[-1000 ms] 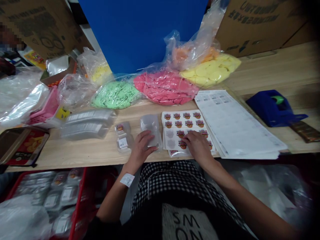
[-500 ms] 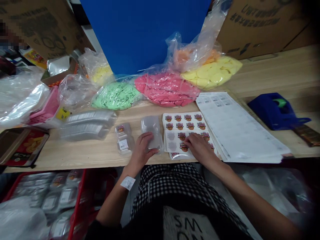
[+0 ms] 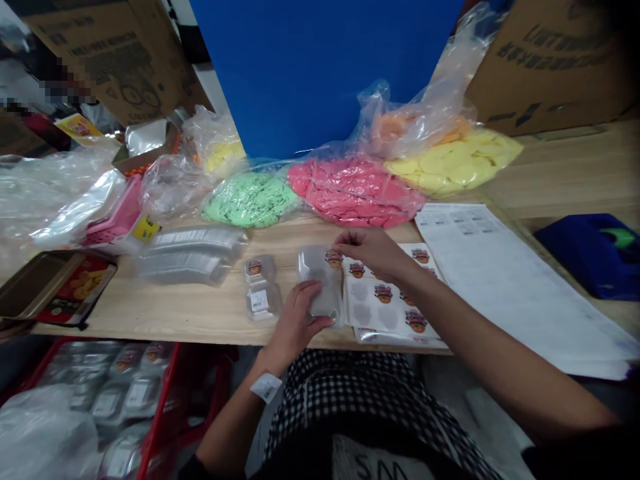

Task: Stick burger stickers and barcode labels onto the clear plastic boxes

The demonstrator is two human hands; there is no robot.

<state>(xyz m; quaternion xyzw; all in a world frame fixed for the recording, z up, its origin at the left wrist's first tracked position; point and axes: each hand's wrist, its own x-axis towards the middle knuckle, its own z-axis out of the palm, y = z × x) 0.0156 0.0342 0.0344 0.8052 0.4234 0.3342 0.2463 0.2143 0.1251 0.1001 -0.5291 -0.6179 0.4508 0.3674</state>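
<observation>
I see a pale wooden desk [image 3: 200,313] across the middle, blue panel [image 3: 320,67] upright at 12 o'clock, left cardboard box [image 3: 115,53] at 11, right cardboard box [image 3: 560,67] at 1, red crate [image 3: 165,400] underneath at 8, dim indoor light

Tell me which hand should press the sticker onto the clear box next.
Right, probably. The right hand holds the sticker at the far edge of the clear box. The left hand holds the box's near end down on the table, so it is busy.
</observation>
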